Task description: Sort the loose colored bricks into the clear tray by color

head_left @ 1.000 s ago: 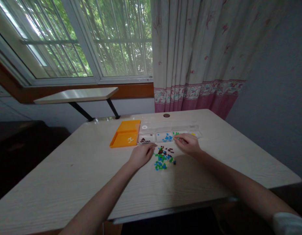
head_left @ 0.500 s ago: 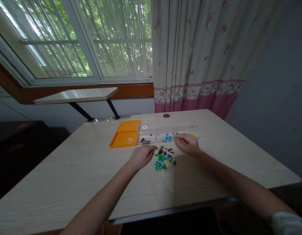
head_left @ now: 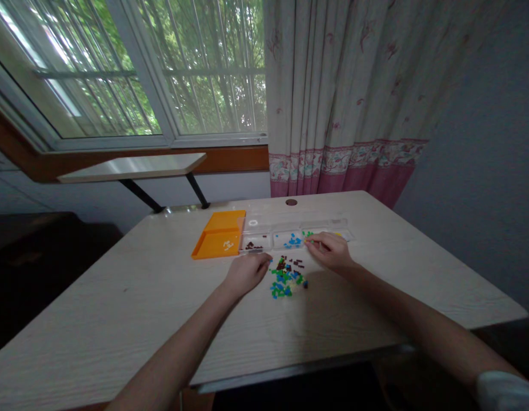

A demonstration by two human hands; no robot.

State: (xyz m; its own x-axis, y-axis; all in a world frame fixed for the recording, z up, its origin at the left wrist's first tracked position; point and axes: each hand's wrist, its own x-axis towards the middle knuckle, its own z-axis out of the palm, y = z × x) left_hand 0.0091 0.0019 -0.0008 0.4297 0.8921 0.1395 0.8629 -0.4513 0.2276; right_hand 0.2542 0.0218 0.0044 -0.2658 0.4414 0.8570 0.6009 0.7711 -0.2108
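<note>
Leaning in over a loose pile of tiny blue, green, brown and pale plastic bits [head_left: 284, 277]

So the pile sits right on a pale wood-grain table [head_left: 140, 308], pretty much between the person's two hands, just on the near side of a clear plastic tray with compartments [head_left: 272, 242]. Left hand [head_left: 247, 271] is low at the pile's left edge, fingers curled in and fingertips close together next to a blue bit. Can't tell if it's got hold of anything. Right hand [head_left: 329, 250] is over the tray's right half, thumb and fingertips nearly meeting by the blue and green bits. There's a tiny speck at the tips, but too small to say whether it's gripped.

Tray-wise, going left to right: small brown pieces [head_left: 253, 245], small blue pieces [head_left: 293, 240], small green pieces [head_left: 308, 233] partly behind the right hand, then a yellow patch [head_left: 338, 234]. Butted up on the left is an open orange plastic case [head_left: 211, 244] with a few small white pieces [head_left: 228, 245] in it. Floral curtain [head_left: 333, 85] and barred window [head_left: 213, 68] behind, btw.
</note>
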